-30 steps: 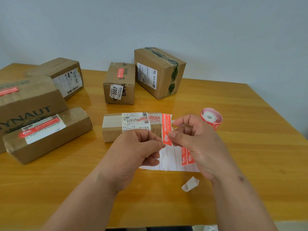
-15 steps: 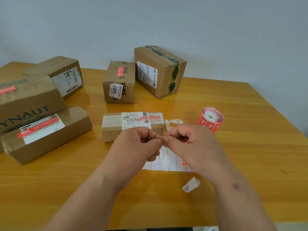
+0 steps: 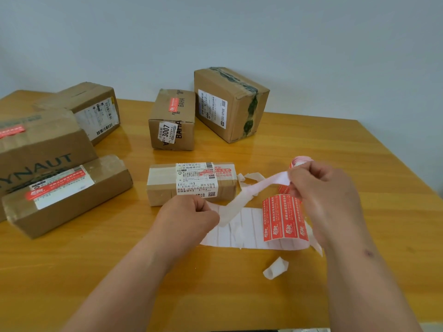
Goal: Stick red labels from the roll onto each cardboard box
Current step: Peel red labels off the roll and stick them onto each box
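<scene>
My left hand grips one end of a white paper strip, and my right hand pinches its other end, so it stretches between them above the table. Below lies the unrolled backing sheet with several red labels at its right end. The label roll peeks out behind my right hand. A small long box with a red label sits just beyond my left hand. Red labels also show on the long left box, the big left box and the small back box.
A tilted box with dark tape stands at the back, and another box at the back left; I see no red label on either. Curled paper scraps lie on the wooden table; its right edge is close.
A second ago both hands pinched a red label in front of the small long box. They met, then pulled apart; a white strip now stretches between them and my right hand has moved right.
</scene>
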Available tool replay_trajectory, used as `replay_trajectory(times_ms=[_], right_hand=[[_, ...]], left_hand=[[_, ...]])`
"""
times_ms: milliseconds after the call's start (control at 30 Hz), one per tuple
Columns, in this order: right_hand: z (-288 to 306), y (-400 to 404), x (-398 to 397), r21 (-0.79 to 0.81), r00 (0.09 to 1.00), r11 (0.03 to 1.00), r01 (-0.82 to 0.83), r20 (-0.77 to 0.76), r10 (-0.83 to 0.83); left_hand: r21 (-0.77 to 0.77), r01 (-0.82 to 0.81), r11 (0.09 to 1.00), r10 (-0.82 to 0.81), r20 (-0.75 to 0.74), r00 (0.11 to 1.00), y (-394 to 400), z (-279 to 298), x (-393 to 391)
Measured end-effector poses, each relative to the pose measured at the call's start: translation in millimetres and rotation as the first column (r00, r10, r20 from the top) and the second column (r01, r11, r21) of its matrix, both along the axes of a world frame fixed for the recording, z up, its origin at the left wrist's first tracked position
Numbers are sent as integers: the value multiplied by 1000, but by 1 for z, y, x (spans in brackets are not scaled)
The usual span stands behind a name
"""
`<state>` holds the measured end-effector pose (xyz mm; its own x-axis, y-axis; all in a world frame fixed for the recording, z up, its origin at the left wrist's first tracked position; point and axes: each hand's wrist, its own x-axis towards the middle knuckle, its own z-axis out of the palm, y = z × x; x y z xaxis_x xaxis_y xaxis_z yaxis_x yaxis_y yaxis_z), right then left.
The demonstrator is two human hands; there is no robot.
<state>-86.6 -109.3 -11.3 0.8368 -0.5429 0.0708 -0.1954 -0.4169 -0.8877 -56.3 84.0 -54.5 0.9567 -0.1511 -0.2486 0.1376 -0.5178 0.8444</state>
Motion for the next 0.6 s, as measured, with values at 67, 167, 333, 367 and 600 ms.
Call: replay_trajectory(times_ms=[67,167,333,367,600], right_hand=[[3,-4,0,59,993,994,95,67,-99],[7,-7,-1,147,973,976,163,139,-184],[6,4,0,45,999,999,-8,44,6],[4,7,-1,3,999,999,-43,30,43],[-1,26,1,-181,983,973,-145,90,163]], left_hand=[[64,15,998,-14,-7,1000,0,-1,2],[155,73,985,-75,4,997,-2,-3,2],[131,131,983,-146,112,983,-9,1,-2],[69,125,990,-133,134,982,-10,3,-3],[-377,42,925,2,117,993,-9,17,-8]])
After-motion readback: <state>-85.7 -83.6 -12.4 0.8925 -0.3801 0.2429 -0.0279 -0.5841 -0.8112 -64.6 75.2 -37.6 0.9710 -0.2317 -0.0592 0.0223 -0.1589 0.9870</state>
